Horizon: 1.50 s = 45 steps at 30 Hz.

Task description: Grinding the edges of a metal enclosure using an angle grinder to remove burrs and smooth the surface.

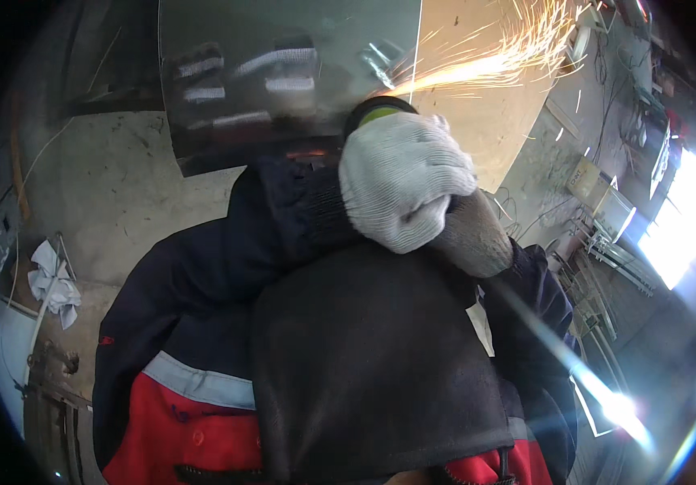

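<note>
My left hand (404, 178), in a white knitted glove, is closed around the front of an angle grinder (382, 115). Only a green part and the dark round guard of the grinder show past the glove. Directly behind it, my right hand (477, 236), in a dirty grey glove, is closed around the rear of the tool; its fingers are mostly hidden. The grinder meets a shiny dark metal sheet (226, 105) near that sheet's right side. Bright sparks (485, 69) stream from the contact toward the far right. The disc itself is hidden.
A tan panel (518, 113) adjoins the metal sheet on the right, under the sparks. Cables and a box (589, 182) lie on the floor further right, near metal frames (607, 250). At the left, a white cloth (55, 283) hangs beside a metal stand.
</note>
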### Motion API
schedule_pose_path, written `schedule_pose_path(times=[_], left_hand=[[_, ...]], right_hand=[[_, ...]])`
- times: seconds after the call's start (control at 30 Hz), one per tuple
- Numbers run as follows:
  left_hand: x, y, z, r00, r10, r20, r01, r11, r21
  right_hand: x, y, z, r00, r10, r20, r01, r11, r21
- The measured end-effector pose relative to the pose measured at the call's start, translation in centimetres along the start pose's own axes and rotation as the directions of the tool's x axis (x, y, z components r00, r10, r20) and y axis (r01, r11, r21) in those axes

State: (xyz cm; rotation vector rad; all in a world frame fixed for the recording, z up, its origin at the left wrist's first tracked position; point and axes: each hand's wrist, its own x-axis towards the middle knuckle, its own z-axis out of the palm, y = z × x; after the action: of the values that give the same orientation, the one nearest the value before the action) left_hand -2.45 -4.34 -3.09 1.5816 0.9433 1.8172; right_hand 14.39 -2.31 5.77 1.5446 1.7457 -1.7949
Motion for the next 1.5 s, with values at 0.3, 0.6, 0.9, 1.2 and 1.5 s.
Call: schedule_pose_path(times=[0.3,0.6,0.9,1.2,1.5], left_hand=[[-0.8,1.1,9.0,0.888,-0.06,0.456,0.139,0.98,-0.141],[-1.4,1.6,9.5,0.922,-0.04,0.385,0.112,0.98,-0.165],[-3.2,1.8,7.2,0.888,-0.054,0.456,0.084,0.996,-0.045],[-1.9,3.3,5.8,0.732,-0.114,0.672,0.112,0.993,0.047],[-2.0,4.7,10.0,0.764,0.023,0.645,-0.011,1.0,-0.022]], right_hand=[[-7.0,12.7,-1.1,0.974,0.107,-0.201,-0.091,0.992,0.089],[-7.8,13.4,0.4,0.981,-0.119,-0.154,0.104,0.989,-0.101],[-5.5,11.2,2.0,0.997,0.05,-0.055,-0.03,0.947,0.319],[-5.5,15.1,3.9,1.0,-0.003,-0.014,0.005,0.986,0.166],[-5.4,20.6,-1.1,0.98,-0.189,-0.063,0.199,0.949,0.245]])
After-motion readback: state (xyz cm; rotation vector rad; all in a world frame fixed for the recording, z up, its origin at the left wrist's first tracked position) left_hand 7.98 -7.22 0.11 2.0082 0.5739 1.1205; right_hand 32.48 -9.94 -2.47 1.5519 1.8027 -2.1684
